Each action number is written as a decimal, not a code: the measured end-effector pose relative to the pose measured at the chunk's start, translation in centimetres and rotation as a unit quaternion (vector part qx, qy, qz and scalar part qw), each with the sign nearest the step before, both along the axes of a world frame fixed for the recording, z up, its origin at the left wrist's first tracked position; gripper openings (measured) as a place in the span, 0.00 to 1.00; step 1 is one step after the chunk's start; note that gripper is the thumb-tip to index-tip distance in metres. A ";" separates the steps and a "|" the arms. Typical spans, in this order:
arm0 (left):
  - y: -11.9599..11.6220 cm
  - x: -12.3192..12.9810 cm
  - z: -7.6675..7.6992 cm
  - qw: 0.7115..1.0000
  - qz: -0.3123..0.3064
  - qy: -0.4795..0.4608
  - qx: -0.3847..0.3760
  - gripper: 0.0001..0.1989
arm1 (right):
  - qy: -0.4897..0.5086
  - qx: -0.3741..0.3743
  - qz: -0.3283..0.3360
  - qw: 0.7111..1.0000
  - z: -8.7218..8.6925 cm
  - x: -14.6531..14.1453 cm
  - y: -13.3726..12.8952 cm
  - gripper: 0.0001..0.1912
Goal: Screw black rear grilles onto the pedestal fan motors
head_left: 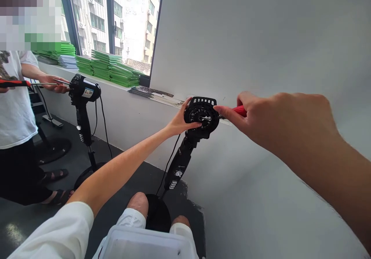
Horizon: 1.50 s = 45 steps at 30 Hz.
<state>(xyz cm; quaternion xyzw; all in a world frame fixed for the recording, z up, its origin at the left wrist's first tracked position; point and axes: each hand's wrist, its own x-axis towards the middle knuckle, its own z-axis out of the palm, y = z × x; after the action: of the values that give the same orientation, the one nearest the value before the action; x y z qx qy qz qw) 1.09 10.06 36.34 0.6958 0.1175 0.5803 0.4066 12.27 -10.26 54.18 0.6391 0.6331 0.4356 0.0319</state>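
Note:
A black pedestal fan with its blades and grille off stands before me, its round motor head [204,116] facing me and a metal shaft [206,118] jutting from the middle. My left hand [181,121] is closed around the left side of that head, thumb across its front. In my right hand [257,112] is a screwdriver with a red handle [240,111]; its metal part reaches the right edge of the head, and the tip cannot be made out. Below the head, the fan's neck [178,170] carries a knob and buttons.
A translucent plastic box [147,243] is at my lap. To the left another person [14,104] holds a red-and-black screwdriver [14,83] at a second fan [85,89]. Green stacks [107,67] line the window sill, with thin flat strips [156,96] beside them. A wall [275,38] rises close on the right.

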 end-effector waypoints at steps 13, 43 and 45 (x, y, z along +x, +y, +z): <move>0.4 0.1 -0.2 1.000 0.015 0.000 0.010 0.63 | 0.003 -0.091 0.079 0.993 -0.6 1.2 0.6 0.15; 0.3 0.0 -0.1 1.000 0.013 0.005 0.026 0.64 | 0.125 -0.082 0.072 0.986 -0.1 1.2 0.1 0.20; 0.4 0.1 -0.2 1.000 0.009 -0.002 0.025 0.64 | 0.097 -0.083 0.049 0.991 0.0 1.2 0.1 0.18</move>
<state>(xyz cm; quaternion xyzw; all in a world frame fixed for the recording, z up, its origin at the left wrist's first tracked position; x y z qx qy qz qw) 1.22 10.49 36.13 0.7032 0.1084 0.5883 0.3843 13.45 -10.19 54.14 0.6415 0.6978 0.3185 0.0022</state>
